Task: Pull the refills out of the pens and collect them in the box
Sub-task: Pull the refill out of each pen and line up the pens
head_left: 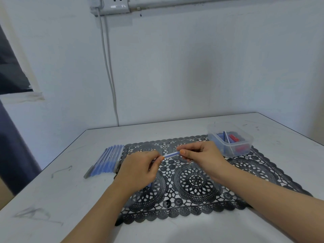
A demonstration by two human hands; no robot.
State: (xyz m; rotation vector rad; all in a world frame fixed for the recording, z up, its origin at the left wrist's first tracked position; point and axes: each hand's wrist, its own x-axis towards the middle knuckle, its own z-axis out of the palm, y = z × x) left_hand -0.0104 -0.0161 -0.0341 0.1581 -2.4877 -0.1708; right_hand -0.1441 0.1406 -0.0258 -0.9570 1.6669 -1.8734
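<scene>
Two bare hands meet above a black lace placemat [192, 181] on a white counter [52, 199]. The left hand [138, 171] and right hand [205, 158] each pinch one end of a blue pen [171, 154], grips closed. The pen looks light, slim, stiff and probably slick, so firm end pinches seem best. Left of the grip lies a row of blue pens [107, 162]. Beyond the right hand sits a clear plastic box [245, 146] holding blue and red pieces.
</scene>
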